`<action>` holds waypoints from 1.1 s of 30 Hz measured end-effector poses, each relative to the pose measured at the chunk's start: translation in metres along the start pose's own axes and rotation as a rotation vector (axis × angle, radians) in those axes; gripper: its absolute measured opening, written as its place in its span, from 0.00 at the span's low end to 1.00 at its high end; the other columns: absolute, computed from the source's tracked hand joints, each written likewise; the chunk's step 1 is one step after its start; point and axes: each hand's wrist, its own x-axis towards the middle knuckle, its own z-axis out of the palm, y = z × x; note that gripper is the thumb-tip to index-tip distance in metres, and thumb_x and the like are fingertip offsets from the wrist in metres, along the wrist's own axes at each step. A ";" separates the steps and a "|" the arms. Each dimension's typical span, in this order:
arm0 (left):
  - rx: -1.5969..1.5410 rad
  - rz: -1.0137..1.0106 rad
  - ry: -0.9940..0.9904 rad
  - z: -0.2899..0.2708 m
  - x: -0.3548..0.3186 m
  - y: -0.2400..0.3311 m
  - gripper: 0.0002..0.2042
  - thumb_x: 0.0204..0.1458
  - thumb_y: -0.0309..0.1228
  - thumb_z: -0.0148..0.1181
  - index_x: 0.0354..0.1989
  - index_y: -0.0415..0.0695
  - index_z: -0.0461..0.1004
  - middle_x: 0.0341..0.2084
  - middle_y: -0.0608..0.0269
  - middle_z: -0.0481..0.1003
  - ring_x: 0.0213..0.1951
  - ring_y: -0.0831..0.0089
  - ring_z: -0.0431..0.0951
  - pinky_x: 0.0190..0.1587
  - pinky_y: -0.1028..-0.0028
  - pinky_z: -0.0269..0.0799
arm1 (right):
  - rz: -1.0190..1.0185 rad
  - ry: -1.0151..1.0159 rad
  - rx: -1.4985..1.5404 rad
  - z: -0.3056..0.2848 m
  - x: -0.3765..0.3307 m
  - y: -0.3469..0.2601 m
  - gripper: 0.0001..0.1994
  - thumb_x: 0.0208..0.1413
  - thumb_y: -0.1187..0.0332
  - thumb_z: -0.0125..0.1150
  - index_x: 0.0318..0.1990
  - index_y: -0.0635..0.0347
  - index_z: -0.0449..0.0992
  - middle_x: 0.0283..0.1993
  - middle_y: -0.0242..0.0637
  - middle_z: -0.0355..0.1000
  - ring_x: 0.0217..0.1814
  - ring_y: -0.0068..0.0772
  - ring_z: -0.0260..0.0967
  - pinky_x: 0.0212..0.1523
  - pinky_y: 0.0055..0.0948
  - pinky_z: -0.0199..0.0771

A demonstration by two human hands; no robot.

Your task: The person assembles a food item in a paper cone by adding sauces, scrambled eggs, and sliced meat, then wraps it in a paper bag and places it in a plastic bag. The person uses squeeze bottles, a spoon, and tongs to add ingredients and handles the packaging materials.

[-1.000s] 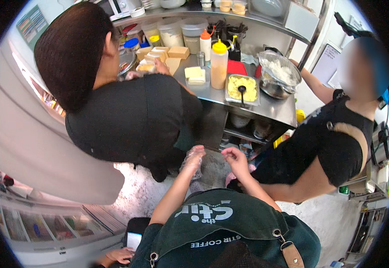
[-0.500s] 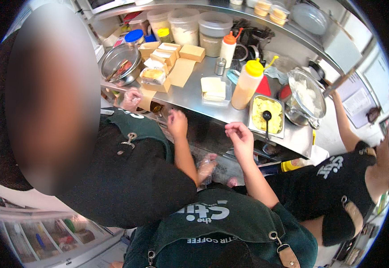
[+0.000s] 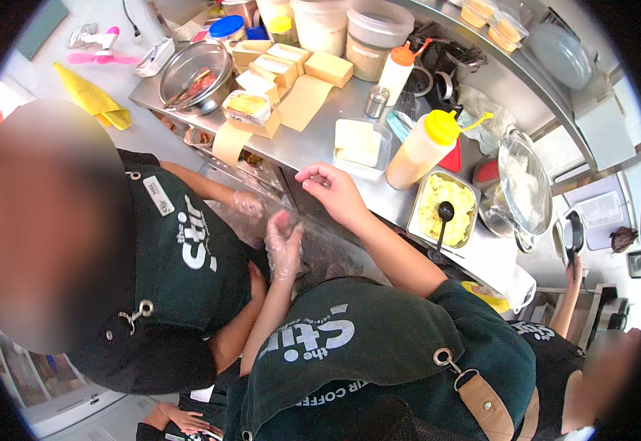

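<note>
A thin clear plastic glove is worn on the left hand, which is held upright at the centre of the frame, below the counter edge, with its fingers together and extended and nothing gripped. The right hand is bare and rests at the edge of the steel counter, its fingers loosely curled and slightly parted, with nothing pinched between them. Just beyond it, a clear lidded container holding a pale block is set on the counter, and a squeeze bottle with a yellow cap stands to the right of that. A steel pan of yellow filling with a black scoop lies right of centre. A co-worker's gloved hand is seen left of centre, near the left hand. Small cardboard boxes and a metal bowl occupy the upper left. A risk of contamination is judged to exist if food is touched by the bare right hand. The glove is loose and could be snagged or torn on the counter edge, and the bottle could be knocked over by a careless reach.
</note>
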 end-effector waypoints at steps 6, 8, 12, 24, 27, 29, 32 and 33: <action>-0.147 0.308 -0.054 0.062 0.040 0.092 0.33 0.50 0.25 0.71 0.64 0.38 0.62 0.61 0.52 0.67 0.65 0.61 0.64 0.71 0.59 0.55 | 0.339 0.247 0.941 -0.047 -0.053 -0.028 0.08 0.61 0.68 0.55 0.45 0.56 0.73 0.39 0.33 0.77 0.38 0.32 0.75 0.44 0.33 0.77; -0.060 0.458 -0.300 0.092 0.056 0.124 0.39 0.46 0.29 0.75 0.65 0.37 0.60 0.62 0.50 0.66 0.66 0.60 0.64 0.71 0.59 0.55 | 0.367 0.197 0.728 -0.061 -0.061 -0.038 0.06 0.55 0.71 0.55 0.40 0.56 0.74 0.36 0.31 0.75 0.38 0.29 0.73 0.40 0.30 0.74; 0.214 0.474 -0.726 0.167 0.095 0.166 0.51 0.33 0.38 0.84 0.67 0.36 0.59 0.63 0.47 0.66 0.65 0.58 0.67 0.69 0.61 0.61 | 0.488 -0.337 0.223 -0.097 -0.077 -0.067 0.08 0.53 0.73 0.52 0.39 0.56 0.75 0.40 0.30 0.76 0.42 0.24 0.73 0.40 0.24 0.73; -0.248 0.236 -0.808 0.231 0.084 0.180 0.36 0.34 0.30 0.81 0.55 0.40 0.69 0.46 0.59 0.78 0.50 0.67 0.79 0.57 0.67 0.73 | 0.313 -0.093 0.636 -0.103 -0.118 -0.066 0.33 0.60 0.47 0.64 0.62 0.64 0.67 0.54 0.43 0.73 0.52 0.33 0.72 0.51 0.30 0.74; -0.335 0.252 -0.766 0.198 0.094 0.217 0.36 0.34 0.27 0.81 0.55 0.41 0.69 0.47 0.60 0.78 0.50 0.70 0.79 0.57 0.67 0.73 | 0.203 -0.077 0.852 -0.091 -0.100 -0.072 0.47 0.53 0.37 0.65 0.69 0.68 0.61 0.58 0.43 0.73 0.58 0.38 0.70 0.57 0.37 0.71; -0.449 0.144 -0.765 0.179 0.101 0.235 0.37 0.34 0.27 0.82 0.57 0.41 0.69 0.48 0.60 0.78 0.50 0.69 0.78 0.57 0.67 0.73 | 0.013 -0.005 1.119 -0.081 -0.075 -0.078 0.50 0.51 0.36 0.66 0.71 0.67 0.58 0.67 0.44 0.65 0.67 0.41 0.64 0.64 0.41 0.66; -0.542 0.164 -0.683 0.162 0.106 0.252 0.40 0.34 0.29 0.82 0.60 0.41 0.68 0.51 0.60 0.77 0.52 0.67 0.77 0.60 0.66 0.70 | -0.154 0.235 1.375 -0.077 -0.030 -0.091 0.51 0.49 0.36 0.67 0.71 0.63 0.58 0.77 0.41 0.55 0.77 0.45 0.53 0.73 0.47 0.54; -0.579 0.153 -0.646 0.160 0.104 0.254 0.40 0.34 0.29 0.82 0.61 0.41 0.68 0.52 0.60 0.76 0.53 0.66 0.76 0.61 0.65 0.69 | -0.192 0.221 1.330 -0.075 -0.019 -0.094 0.44 0.54 0.39 0.65 0.71 0.59 0.60 0.75 0.39 0.57 0.76 0.44 0.55 0.75 0.47 0.52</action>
